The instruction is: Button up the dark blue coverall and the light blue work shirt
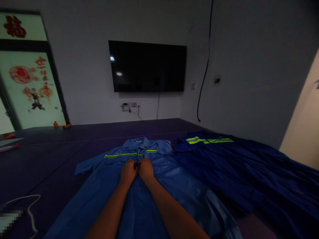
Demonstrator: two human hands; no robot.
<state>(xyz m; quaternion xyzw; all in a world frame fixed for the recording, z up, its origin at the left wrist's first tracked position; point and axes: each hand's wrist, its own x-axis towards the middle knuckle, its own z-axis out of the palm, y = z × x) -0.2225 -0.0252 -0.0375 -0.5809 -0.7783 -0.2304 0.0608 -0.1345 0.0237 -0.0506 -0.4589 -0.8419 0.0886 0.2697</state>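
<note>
A light-blue short-sleeved work shirt point(109, 186) with thin yellow-green chest stripes lies face up in front of me, collar at the far end. My left hand point(129, 172) and my right hand point(146, 168) meet at its front placket, just below the stripes. Both are closed, fingers curled down onto the shirt's front edges. A small dark patch shows between the thumbs; what it is cannot be made out. The fingertips are mostly hidden by the backs of the hands.
Darker blue workwear point(219, 166) with a wide reflective stripe lies on the right, touching the shirt. A white cable point(31, 212) curls at lower left. Small orange items point(56, 124) stand by the door. A television point(149, 66) hangs on the wall above the purple surface point(82, 136).
</note>
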